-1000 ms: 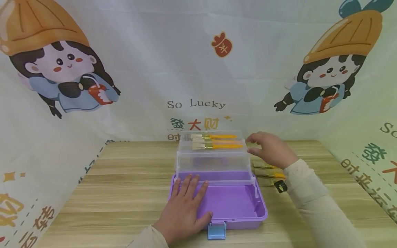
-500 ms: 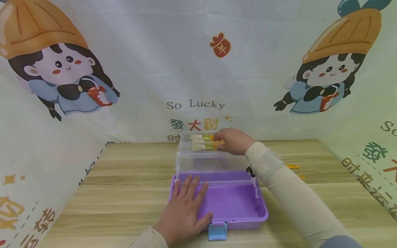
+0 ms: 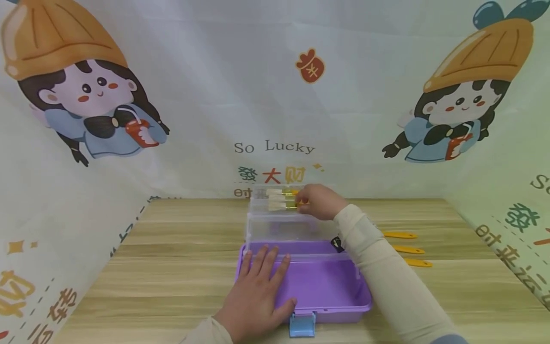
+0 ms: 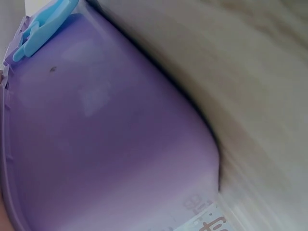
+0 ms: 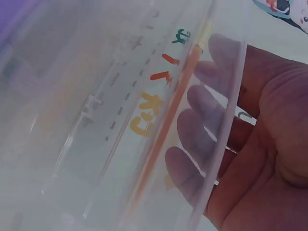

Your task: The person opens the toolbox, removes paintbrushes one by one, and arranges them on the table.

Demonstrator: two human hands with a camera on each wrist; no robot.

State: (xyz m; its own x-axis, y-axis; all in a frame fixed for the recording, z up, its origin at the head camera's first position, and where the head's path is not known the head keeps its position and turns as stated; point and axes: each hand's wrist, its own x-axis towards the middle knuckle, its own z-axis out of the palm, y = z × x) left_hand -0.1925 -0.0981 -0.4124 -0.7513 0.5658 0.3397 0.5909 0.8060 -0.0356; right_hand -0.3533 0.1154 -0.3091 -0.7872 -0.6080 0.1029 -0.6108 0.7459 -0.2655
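Note:
My left hand (image 3: 255,298) lies with straight, spread fingers over the left front part of the purple box (image 3: 324,282), whose side fills much of the left wrist view. My right hand (image 3: 322,202) reaches over the upper clear tray (image 3: 259,208) and pinches a paintbrush (image 3: 277,206) near the ferrule. Its fingertips show through the clear plastic in the right wrist view, close to the orange handle (image 5: 168,120). Pale bristles of the paintbrushes in the tray point left; the hand hides most of their handles.
Several items lie right of the box: orange brush handles (image 3: 410,250) show beyond my right sleeve (image 3: 382,267). A black tag (image 3: 337,244) shows by that sleeve. The blue latch (image 3: 302,325) hangs at the box front. A printed cloth (image 3: 206,95) stands behind the wooden table (image 3: 163,267).
My right hand has moved left from beside the upper tray onto the paintbrushes, and its fingers have closed on one. My left hand has stayed on the box.

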